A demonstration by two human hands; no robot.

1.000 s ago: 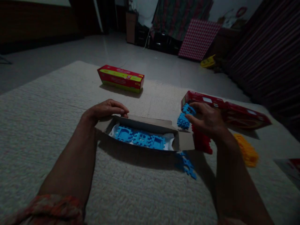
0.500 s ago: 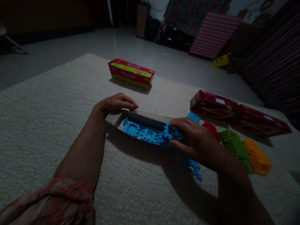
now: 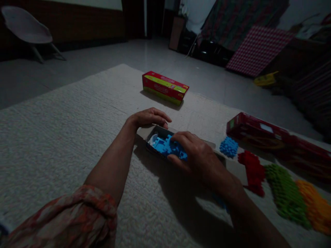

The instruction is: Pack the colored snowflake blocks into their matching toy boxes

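Head view: right hand in open box, with thumb and fingertips parted around blue blocks inside; cannot tell if pinching any. Left hand over far left corner of box, with fingers bent close together; cannot tell if gripping. On mat, right of box: blue stack, red stack, green stack, orange stack. Beyond box: red-yellow carton.

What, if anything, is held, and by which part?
The right grip has a blue piece, apparently by opposite edges, inside the open box. Whether the left grip, at the box's far rim, grasps it cannot be told.
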